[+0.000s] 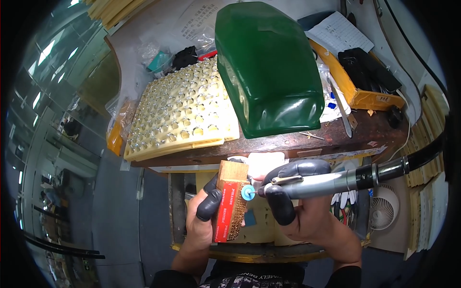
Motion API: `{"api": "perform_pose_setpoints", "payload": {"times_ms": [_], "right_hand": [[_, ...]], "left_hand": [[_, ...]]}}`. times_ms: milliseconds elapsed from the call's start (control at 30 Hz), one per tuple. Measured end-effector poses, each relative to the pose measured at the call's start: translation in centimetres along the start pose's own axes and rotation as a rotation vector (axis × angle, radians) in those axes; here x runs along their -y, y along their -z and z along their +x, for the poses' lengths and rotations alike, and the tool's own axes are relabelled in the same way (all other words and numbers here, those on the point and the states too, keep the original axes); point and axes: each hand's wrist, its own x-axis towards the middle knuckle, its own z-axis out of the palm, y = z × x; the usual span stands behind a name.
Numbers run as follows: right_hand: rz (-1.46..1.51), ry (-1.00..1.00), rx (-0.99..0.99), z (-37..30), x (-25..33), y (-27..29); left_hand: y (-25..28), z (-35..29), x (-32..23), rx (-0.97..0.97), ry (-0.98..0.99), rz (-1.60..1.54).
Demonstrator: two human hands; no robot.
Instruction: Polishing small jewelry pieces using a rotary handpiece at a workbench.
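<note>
My left hand [204, 209], in black finger cots, is closed around a wooden block [234, 171]. Red printed tape [224, 213] covers one face of the block, and rows of small gold-coloured pieces [237, 216] line the side facing right. My right hand [302, 211], its fingers also in black cots, grips a silver rotary handpiece [331, 183] that lies nearly level. On the handpiece's tip a small light-blue disc [248, 192] meets or nearly meets the upper end of the gold rows; contact cannot be made out.
Beyond my hands, a large glossy green hood [271, 72] stands on the dark wooden bench [283, 142]. Left of it are stacked cream trays [180, 137] of small shiny pieces. An orange box [367, 100] sits at right, a fan [383, 211] below. An open drawer [269, 257] lies under my hands.
</note>
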Motion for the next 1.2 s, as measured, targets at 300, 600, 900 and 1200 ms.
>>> {"api": "perform_pose_setpoints", "payload": {"times_ms": [300, 600, 900, 1200], "right_hand": [[0.074, -0.028, -0.017, -0.13, -0.09, -0.25], [-0.001, 0.002, -0.026, -0.08, -0.29, -0.28], [0.015, 0.019, -0.035, -0.04, -0.27, -0.21], [0.025, 0.030, -0.027, -0.03, -0.22, -0.27]], "left_hand": [[0.42, 0.04, 0.23, 0.010, 0.011, -0.028], [0.48, 0.03, 0.31, 0.014, 0.016, -0.026], [0.14, 0.04, 0.10, 0.012, 0.012, -0.019], [0.23, -0.01, 0.15, 0.010, 0.008, -0.021]]}}
